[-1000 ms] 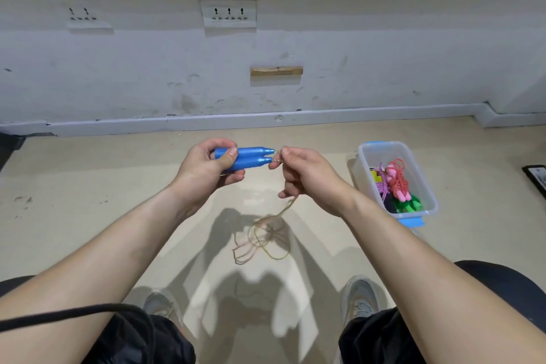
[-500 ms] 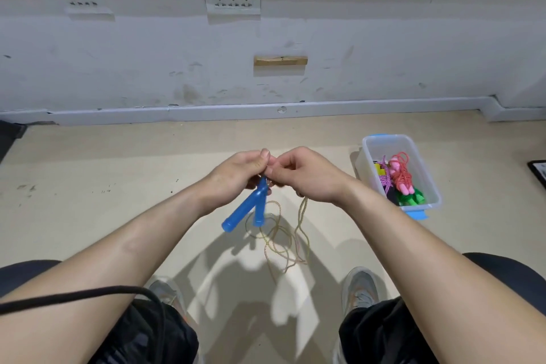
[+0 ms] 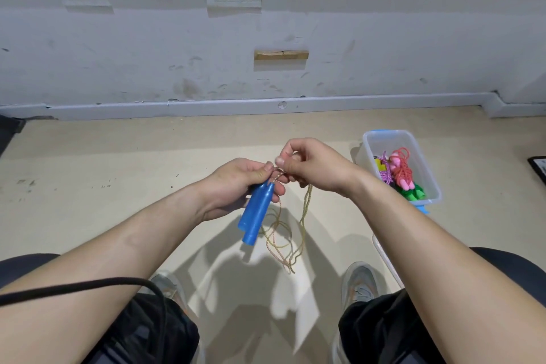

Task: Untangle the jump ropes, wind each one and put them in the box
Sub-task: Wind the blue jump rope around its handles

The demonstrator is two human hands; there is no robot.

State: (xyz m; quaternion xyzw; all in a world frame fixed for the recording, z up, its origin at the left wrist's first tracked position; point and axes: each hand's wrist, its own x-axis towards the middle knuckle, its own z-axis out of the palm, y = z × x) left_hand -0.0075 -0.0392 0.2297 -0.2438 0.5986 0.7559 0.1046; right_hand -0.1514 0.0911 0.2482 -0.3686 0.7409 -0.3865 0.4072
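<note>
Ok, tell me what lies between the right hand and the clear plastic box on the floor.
Only bare beige floor, shown in the head view, separates the right hand from the clear plastic box.

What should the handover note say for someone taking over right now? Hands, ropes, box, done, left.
Left hand: grips both blue handles near their tips, with the handles pointing down.
Right hand: pinches the cord right beside the handle tips.
Cord: hangs below the hands in loose loops, not wound.
Box: to the person's right, open, holding a pink rope, a purple rope and a green rope.
Done: those ropes are in the box.
Left: wind this cord around the handles, then put the bundle in the box.
</note>
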